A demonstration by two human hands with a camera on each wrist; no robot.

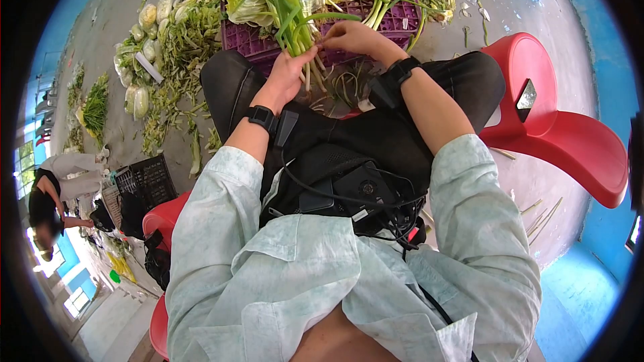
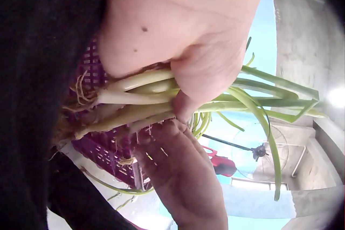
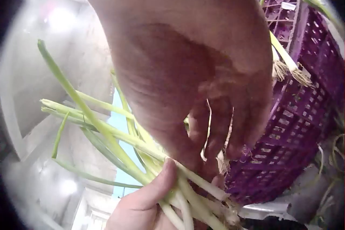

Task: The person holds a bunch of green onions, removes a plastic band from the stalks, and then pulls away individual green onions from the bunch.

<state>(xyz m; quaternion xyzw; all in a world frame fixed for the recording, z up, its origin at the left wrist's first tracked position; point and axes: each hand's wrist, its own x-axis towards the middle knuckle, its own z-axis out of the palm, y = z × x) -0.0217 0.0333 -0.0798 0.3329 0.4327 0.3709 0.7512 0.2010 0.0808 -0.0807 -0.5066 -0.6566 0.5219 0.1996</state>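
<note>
My left hand (image 1: 287, 75) grips a bunch of green onions (image 2: 137, 98) round the stalks, its thumb pressed across them. The white root ends (image 3: 229, 211) stick out toward my lap, and the green tops stretch away over the purple crate (image 1: 245, 39). Close beside it, my right hand (image 1: 355, 37) has its fingers bent in and pinches at a stalk on the bunch's side. Thin pale strands (image 3: 208, 133) hang against the right fingers in the right wrist view. The right thumb's hold is partly hidden there.
More green onions (image 1: 382, 0) and a leafy cabbage (image 1: 243, 0) lie on the crate. Piled greens (image 1: 178, 60) cover the floor at left. A red chair (image 1: 530, 60) with a phone (image 1: 526, 99) on it stands at right. Another person (image 1: 50, 194) bends at far left.
</note>
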